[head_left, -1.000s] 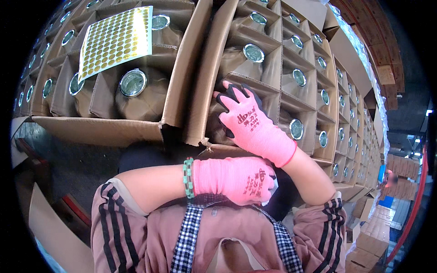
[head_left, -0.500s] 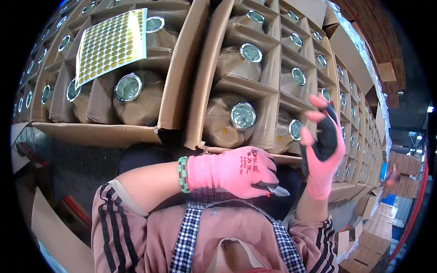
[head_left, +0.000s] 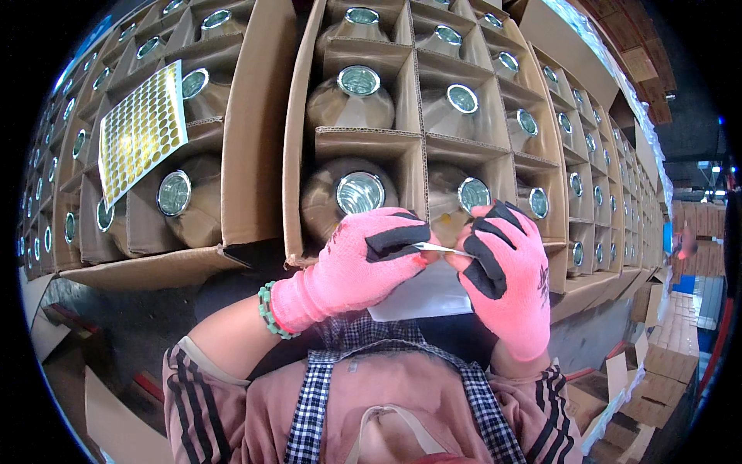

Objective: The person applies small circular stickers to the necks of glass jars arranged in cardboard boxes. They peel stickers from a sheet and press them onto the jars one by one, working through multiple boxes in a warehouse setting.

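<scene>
My left hand [head_left: 367, 251], in a pink and black glove with a green bracelet at the wrist, pinches the edge of a white sheet [head_left: 421, 300] that hangs down in front of my body. Across from it, my right hand [head_left: 510, 271], in a matching glove, has its bare fingertips closed at the sheet's other end. What is on the sheet's far face cannot be seen. Just beyond both hands stands a carton with dividers [head_left: 292, 166], and in its nearest cells are a clear glass bottle [head_left: 360, 193] and another bottle [head_left: 473, 193].
To the left, a sheet of round gold stickers [head_left: 143, 131] lies over the bottle tops in another carton [head_left: 251, 131]. More divided cartons of bottles continue to the right. Stacked cardboard boxes [head_left: 665, 379] stand at the far right. Open flaps edge the lower left.
My right hand has come down and left from an open, raised pose and closed on the sheet. My left hand has turned and risen slightly. The view has shifted, moving the cartons leftward.
</scene>
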{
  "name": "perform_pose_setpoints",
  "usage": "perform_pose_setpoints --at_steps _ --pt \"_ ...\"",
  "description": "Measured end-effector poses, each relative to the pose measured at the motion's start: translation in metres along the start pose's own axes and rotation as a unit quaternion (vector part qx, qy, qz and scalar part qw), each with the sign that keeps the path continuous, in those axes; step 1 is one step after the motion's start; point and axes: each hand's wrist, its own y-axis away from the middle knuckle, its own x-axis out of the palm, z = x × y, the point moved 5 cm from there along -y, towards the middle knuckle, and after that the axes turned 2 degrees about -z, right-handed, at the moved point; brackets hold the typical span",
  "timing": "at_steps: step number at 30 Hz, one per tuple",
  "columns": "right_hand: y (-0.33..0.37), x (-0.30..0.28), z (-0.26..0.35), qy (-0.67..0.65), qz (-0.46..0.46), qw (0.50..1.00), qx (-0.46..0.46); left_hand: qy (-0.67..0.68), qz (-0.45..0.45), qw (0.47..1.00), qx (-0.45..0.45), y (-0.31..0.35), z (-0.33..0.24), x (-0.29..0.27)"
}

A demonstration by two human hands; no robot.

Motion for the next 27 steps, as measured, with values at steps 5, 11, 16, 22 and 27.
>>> perform_pose_setpoints --at_steps 5,11,16,22,27 --pt "-0.004 0.000 0.009 -0.047 -0.068 0.997 -0.010 0.070 -0.033 0.992 -0.099 0.005 0.008 -0.003" --pt "-0.003 0.003 0.011 -0.013 -0.147 0.984 -0.102 0.083 -0.012 0.987 -0.140 0.001 0.000 -0.004" --pt "-0.001 0.006 0.008 0.009 -0.164 0.979 -0.119 0.107 -0.017 0.974 -0.200 0.002 0.002 -0.006" --pt "-0.003 0.010 0.002 -0.028 -0.146 0.987 -0.066 0.109 -0.004 0.971 -0.211 0.002 0.004 -0.007" --pt "-0.001 0.014 -0.009 -0.145 -0.108 0.983 0.013 0.056 -0.005 0.994 -0.098 -0.004 -0.001 -0.004"
